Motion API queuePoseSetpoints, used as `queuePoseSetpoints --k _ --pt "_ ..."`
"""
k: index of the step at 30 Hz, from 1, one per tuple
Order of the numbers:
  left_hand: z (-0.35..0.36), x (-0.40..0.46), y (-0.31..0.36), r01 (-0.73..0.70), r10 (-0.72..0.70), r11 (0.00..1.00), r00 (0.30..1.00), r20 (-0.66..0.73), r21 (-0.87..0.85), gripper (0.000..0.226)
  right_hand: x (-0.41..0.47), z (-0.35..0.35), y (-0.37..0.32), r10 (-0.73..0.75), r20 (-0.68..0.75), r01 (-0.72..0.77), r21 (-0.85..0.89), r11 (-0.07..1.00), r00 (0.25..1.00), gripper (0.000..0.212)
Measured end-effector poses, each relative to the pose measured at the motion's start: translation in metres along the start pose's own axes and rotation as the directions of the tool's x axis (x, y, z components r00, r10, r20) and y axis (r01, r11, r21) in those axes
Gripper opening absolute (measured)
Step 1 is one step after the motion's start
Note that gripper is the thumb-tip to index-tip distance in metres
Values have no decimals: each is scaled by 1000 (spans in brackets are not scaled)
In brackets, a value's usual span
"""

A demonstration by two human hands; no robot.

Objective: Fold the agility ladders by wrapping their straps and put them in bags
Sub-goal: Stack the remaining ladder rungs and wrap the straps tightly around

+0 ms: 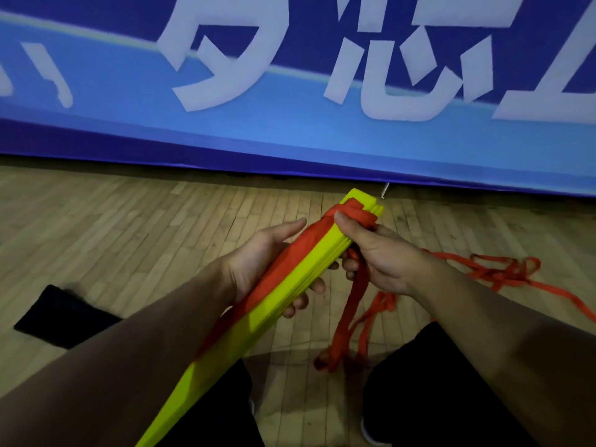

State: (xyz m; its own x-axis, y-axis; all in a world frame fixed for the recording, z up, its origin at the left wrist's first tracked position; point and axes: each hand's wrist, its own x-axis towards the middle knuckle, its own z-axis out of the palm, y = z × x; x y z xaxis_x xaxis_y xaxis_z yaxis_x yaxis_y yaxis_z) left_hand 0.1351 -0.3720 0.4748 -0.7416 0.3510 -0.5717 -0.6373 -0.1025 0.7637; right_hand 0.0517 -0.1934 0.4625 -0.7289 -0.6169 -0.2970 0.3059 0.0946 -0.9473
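A stack of yellow ladder rungs (283,295) slants from near left up to the centre, held above the wooden floor (129,221). The left hand (267,262) curls round its middle from beneath. The right hand (380,253) pinches the red strap (354,217) wound around the far end, thumb on top. Loose strap trails to the right over the floor. A dark bag (61,317) lies at near left, a blue banner (290,140) beyond.

We are seeing open wooden floor (129,221) lying to the left, up to the blue banner (290,150) closing off the far side. A dark bag (61,317) is sitting at lower left; loose red straps (503,272) are cluttering the right.
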Motion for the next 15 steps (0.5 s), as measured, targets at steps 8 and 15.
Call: queuePoseSetpoints --k 8,15 --pt "6 8 8 -46 203 892 930 -308 449 39 3 13 -3 15 -199 -41 -129 991 980 41" --pt "5 7 7 -63 279 800 920 -276 597 38 2 19 4 -104 -267 23 -293 956 958 39"
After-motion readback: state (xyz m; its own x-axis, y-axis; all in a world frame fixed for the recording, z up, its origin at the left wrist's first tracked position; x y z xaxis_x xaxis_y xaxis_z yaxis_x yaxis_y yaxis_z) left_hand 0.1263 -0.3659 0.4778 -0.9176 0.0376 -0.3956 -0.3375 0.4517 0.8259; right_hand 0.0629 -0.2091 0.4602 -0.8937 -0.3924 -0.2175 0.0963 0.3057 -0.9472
